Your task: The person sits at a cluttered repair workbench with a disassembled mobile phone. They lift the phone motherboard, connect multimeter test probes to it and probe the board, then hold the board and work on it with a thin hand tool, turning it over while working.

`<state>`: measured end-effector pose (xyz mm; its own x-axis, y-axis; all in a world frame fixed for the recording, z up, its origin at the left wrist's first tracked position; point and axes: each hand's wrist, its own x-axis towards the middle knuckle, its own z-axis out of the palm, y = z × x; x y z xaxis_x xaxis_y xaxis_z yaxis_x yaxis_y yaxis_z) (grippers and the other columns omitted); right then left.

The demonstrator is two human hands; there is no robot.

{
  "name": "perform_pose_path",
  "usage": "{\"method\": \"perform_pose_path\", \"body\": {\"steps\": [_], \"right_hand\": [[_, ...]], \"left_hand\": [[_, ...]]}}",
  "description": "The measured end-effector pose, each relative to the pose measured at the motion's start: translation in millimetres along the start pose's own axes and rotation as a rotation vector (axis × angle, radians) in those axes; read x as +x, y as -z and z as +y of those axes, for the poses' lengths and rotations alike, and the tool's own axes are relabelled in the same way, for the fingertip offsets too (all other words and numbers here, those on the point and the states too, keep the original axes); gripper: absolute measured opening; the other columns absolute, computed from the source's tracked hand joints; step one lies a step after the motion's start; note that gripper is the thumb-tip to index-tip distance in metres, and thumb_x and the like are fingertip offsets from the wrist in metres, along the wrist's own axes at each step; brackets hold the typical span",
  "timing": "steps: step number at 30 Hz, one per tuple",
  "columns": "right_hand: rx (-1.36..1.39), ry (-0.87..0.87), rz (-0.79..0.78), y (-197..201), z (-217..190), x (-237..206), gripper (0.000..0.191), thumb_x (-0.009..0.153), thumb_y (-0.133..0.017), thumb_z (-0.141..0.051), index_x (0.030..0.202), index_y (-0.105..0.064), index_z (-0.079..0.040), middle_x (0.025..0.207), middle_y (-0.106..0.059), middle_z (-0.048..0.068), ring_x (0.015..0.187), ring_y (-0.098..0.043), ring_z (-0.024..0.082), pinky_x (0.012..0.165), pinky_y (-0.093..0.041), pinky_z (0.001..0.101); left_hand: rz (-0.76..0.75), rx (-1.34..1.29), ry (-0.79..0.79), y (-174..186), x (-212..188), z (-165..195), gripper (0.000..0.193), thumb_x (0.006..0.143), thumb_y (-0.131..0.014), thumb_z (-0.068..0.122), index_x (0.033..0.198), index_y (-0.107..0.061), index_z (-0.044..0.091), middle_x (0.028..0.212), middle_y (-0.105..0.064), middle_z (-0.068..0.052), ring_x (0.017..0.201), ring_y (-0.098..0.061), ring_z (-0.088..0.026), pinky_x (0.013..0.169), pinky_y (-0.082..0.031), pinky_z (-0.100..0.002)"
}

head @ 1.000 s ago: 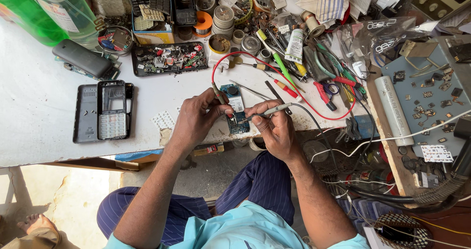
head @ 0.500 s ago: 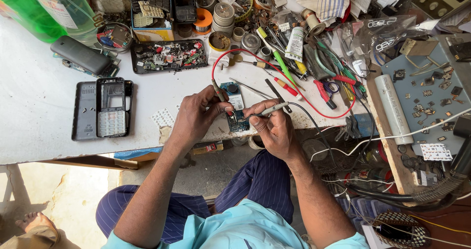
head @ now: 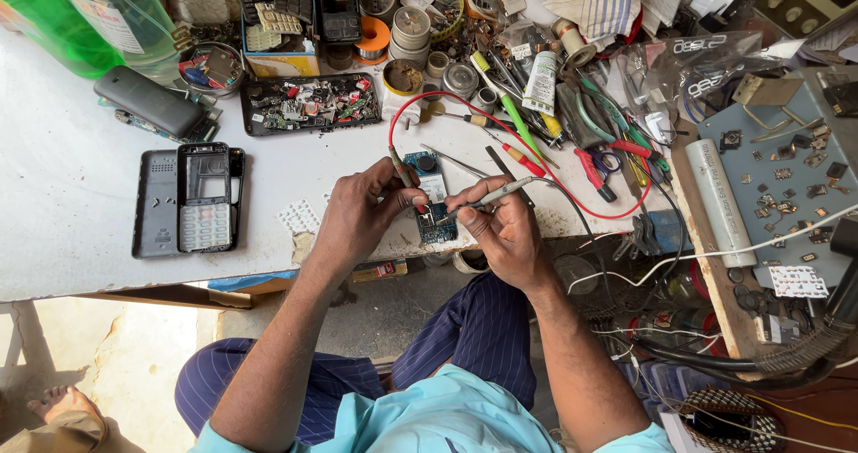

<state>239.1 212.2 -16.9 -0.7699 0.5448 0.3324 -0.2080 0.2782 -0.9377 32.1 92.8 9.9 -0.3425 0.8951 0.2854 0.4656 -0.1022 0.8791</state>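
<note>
Barely anything differs from half a second ago: both hands stay over the small blue circuit board (head: 433,205) at the front edge of the white desk (head: 80,194), and the dismantled phone shells (head: 189,201) lie where they lay, well to the left. The right hand's tool seems to have tipped a little lower toward the board, though the shift is slight and hard to judge.

The left hand (head: 362,213) rests knuckles-up just left of the board, its grip closed on a thin probe (head: 402,174) whose red lead (head: 536,163) loops away across the desk. The probe's tip sits at the board's left side. The right hand (head: 505,230) lies just right of the board, wrist bent inward, its grip pinched shut around a slim metal tool (head: 492,194), held like a pen with the point slanting down-left onto the board. Both forearms come up from the bottom of the view. Behind the hands lies a clutter of screwdrivers (head: 518,154) and pliers (head: 594,163).
</note>
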Motion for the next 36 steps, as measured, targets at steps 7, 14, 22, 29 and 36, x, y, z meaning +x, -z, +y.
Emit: {"method": "perform_pose_path", "body": {"steps": [7,14,22,29,36], "right_hand": [[-0.072,-0.041,-0.114,-2.1,-2.5,11.8,0.020,0.107,-0.060,-0.013,0.121,-0.049,-0.003,0.113,-0.068,0.016,0.114,-0.068,0.021,0.100,-0.059,0.0366],[-0.075,-0.059,-0.119,-1.3,0.3,14.9,0.023,0.107,-0.060,-0.017,0.121,-0.048,-0.003,0.111,-0.066,0.015,0.114,-0.068,0.020,0.098,-0.060,0.0369],[-0.126,-0.074,-0.131,-1.4,-2.2,16.7,0.023,0.107,-0.061,-0.017,0.119,-0.050,-0.001,0.109,-0.068,0.015,0.110,-0.069,0.020,0.097,-0.059,0.0356],[-0.143,-0.094,-0.132,-1.7,-5.2,17.0,0.023,0.106,-0.061,-0.018,0.118,-0.050,-0.001,0.109,-0.069,0.014,0.109,-0.069,0.019,0.096,-0.059,0.0347],[-0.137,-0.102,-0.130,-1.9,-7.0,18.9,0.025,0.106,-0.062,-0.022,0.115,-0.052,-0.002,0.108,-0.071,0.012,0.108,-0.070,0.018,0.094,-0.060,0.0337]], "left_hand": [[-0.005,-0.015,0.006,2.1,1.6,2.2,0.017,0.095,-0.072,0.020,0.098,-0.067,0.005,0.080,-0.078,-0.007,0.071,-0.077,-0.018,0.061,-0.055,-0.036],[-0.005,-0.013,-0.023,4.4,3.3,1.1,0.018,0.096,-0.071,0.021,0.100,-0.066,0.004,0.082,-0.078,-0.007,0.076,-0.078,-0.020,0.065,-0.056,-0.037],[-0.003,-0.028,-0.018,5.4,4.7,2.1,0.019,0.094,-0.072,0.021,0.100,-0.066,0.004,0.082,-0.078,-0.008,0.075,-0.077,-0.021,0.065,-0.056,-0.037],[-0.005,-0.015,-0.009,6.1,4.8,3.3,0.020,0.094,-0.072,0.023,0.099,-0.067,0.004,0.081,-0.078,-0.008,0.072,-0.076,-0.022,0.063,-0.054,-0.036],[0.014,0.004,-0.034,5.4,7.1,1.1,0.021,0.094,-0.074,0.025,0.098,-0.069,0.005,0.082,-0.076,-0.011,0.073,-0.073,-0.027,0.064,-0.053,-0.037]]}}
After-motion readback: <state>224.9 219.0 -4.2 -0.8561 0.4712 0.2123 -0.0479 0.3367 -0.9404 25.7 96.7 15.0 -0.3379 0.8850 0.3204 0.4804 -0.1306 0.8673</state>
